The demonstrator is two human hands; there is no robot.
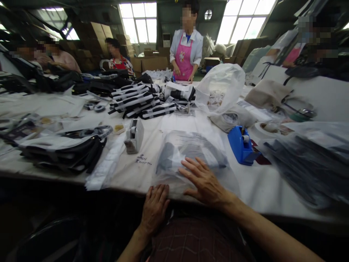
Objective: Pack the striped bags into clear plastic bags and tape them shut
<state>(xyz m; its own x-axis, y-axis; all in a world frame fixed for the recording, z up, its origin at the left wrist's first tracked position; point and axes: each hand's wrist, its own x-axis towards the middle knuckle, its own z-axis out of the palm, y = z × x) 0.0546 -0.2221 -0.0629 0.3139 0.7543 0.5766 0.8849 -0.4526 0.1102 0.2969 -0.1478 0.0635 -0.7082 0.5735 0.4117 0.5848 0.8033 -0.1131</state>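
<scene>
A clear plastic bag (191, 142) with printed lines lies flat on the table before me, with a dark folded item showing through it. My right hand (203, 182) rests over the bag's near part, fingers spread. At the table's front edge, my left hand (156, 205) lies with its fingers stretched out beside the bag's near left corner. Nothing shows in either hand. A white tape dispenser (134, 136) stands to the bag's left, and a blue tape dispenser (241, 145) sits to its right.
Stacked black items (62, 149) and flat plastic bags (106, 162) lie at left. Bagged dark items (305, 163) pile up at right. Farther back are black-and-white bundles (139, 98) and a puffed-up clear bag (222, 87). A person in a pink apron (185, 60) stands across the table (131, 171).
</scene>
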